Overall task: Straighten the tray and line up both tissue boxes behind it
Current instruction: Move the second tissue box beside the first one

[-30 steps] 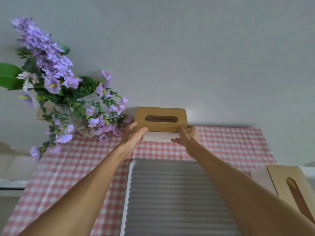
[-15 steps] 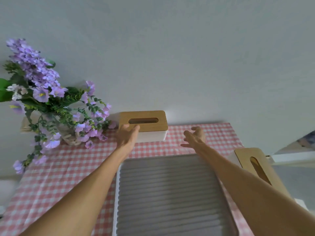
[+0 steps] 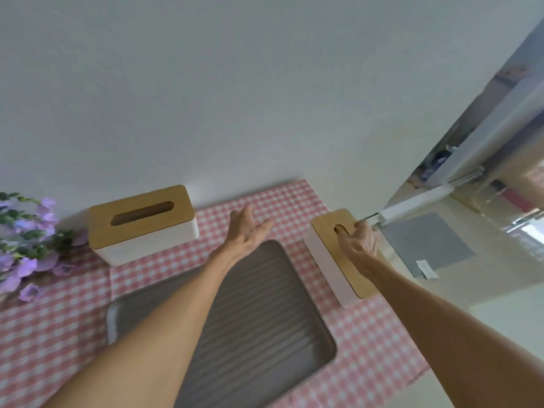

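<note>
Soft even daylight, faint shadows, wide-angle warp, slight blur

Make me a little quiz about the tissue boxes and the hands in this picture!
1. True or false: the right hand rests on the tissue box at the table's right edge.
2. What lies in front of the tissue box by the wall: A) gray ribbed tray, B) plate, C) book?
3. Fill in: the left hand is open and holds ____.

Key: 1 true; 2 A; 3 nothing.
</note>
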